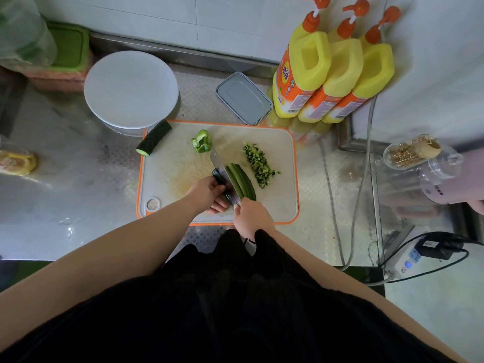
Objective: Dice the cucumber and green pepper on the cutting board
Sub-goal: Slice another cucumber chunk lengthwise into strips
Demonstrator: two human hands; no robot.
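Orange-rimmed white cutting board (277, 142) sits on the steel counter (65, 200) directly in front of me, an octagonal hole at its near left corner.

On the board: cucumber strips (242, 183), long and laid side by side near the board's middle, running diagonally toward the near edge. Just to their right, a heap of diced cucumber (259, 163), small dark-and-pale cubes, apart from the strips. A green pepper piece (201, 142) lies toward the far side, left of centre, uncut. A cucumber half (154, 138) rests across the far left corner, its cut end hanging off the board over the counter.

Knife (222, 170): broad blade standing on edge along the left flank of the strips, tip pointing toward the pepper.

Right hand (251, 217) sits at the near end of the blade with fingers curled tight; I read it as gripping the handle, though the handle itself is hidden under the hand. Left hand (210, 196) lies on the board against the left face of the blade, fingers bent and closed around something dark beside it; I cannot tell what it pinches.

Off the board: white round lid (131, 87) on a container at far left, grey lidded box (243, 98) just behind the board, three yellow pump bottles (332, 74) in a row at the far right against the wall. Power strip (408, 260) and cables at the right edge.
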